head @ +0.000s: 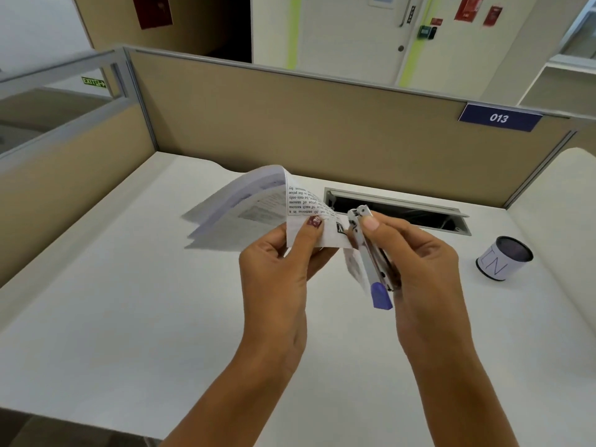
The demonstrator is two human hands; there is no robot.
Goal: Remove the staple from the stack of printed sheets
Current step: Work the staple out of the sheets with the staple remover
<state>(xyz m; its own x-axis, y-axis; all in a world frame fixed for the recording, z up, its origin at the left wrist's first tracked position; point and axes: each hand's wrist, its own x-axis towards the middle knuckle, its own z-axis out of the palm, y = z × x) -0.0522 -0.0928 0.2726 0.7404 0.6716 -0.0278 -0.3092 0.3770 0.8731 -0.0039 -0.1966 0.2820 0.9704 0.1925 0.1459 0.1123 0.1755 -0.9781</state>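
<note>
One cup (503, 258) stands to the right on the desk (129, 285). One cable slot (400, 209) lies far, behind the hands, before the partition (290, 124). Above mid-desk the left hand (277, 266) pinches one stack of sheets (245, 208). The right hand (419, 253) grips one stapler (371, 253) at the stack's right corner. No staple can be made out.

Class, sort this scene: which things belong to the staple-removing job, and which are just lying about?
In the job: stack of printed sheets, left hand, stapler, right hand.
Lying about: white cup, cable slot, 013 sign.
</note>
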